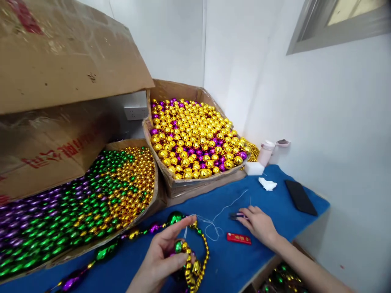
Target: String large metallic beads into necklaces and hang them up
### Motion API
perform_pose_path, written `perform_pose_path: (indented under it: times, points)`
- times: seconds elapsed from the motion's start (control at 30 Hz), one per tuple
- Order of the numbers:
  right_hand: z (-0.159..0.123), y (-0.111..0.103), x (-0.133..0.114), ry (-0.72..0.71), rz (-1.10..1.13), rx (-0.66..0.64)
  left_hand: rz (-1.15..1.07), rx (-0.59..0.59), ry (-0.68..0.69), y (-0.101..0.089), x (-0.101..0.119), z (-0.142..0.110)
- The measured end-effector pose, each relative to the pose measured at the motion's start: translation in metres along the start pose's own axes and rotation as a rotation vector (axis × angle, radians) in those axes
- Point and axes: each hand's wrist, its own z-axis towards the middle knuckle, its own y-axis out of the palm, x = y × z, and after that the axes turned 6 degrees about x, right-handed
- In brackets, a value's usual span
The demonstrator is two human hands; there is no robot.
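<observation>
My left hand is at the front middle, thumb and fingers curled around part of a bead necklace of small gold beads with green ones. Its larger green and purple beads trail left across the blue cloth. A thin white thread runs from near my left fingertips over the cloth in loose loops. My right hand is closed on small thread snips with dark tips and a purplish handle, low over the cloth. Just in front of it lies a red packet with gold lettering.
A cardboard box of gold and purple beads stands behind; another box of green, gold and purple beads is left. Toward the right are a white block, a pink-white cup, crumpled tissue and a black phone.
</observation>
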Motion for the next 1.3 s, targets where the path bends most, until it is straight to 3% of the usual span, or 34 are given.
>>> perform_pose_path:
  times: [0.1, 0.2, 0.43, 0.57, 0.67, 0.73, 0.83, 1.03, 1.3]
  points:
    - [-0.009, 0.001, -0.002, -0.081, -0.074, -0.019, -0.041, 0.047, 0.014, -0.002, 0.006, 0.000]
    - [-0.021, 0.003, -0.012, -0.211, -0.065, -0.123, -0.040, 0.043, 0.013, -0.005, 0.007, 0.001]
    - [-0.032, 0.009, -0.028, -0.287, -0.005, -0.226, 0.037, -0.107, -0.049, -0.006, -0.002, 0.003]
    - [-0.033, -0.019, -0.062, -0.315, 0.202, -0.262, 0.087, -0.097, -0.065, -0.004, -0.001, -0.001]
    - [-0.030, -0.050, -0.096, -0.240, 0.471, -0.388, 0.124, -0.117, -0.080, -0.005, -0.003, -0.004]
    - [-0.024, -0.067, -0.118, -0.264, 0.512, -0.437, 0.136, -0.157, -0.098, -0.007, -0.005, -0.005]
    - [-0.011, -0.078, -0.142, -0.443, 0.397, -0.363, 0.144, -0.175, -0.084, -0.009, -0.009, -0.007]
    - [0.007, -0.065, -0.162, -0.611, -0.053, -0.143, 0.186, -0.138, -0.085, -0.009, -0.011, -0.011]
    - [0.010, -0.059, -0.162, -0.736, -0.179, -0.111, 0.147, -0.131, -0.083, -0.006, -0.011, -0.014]
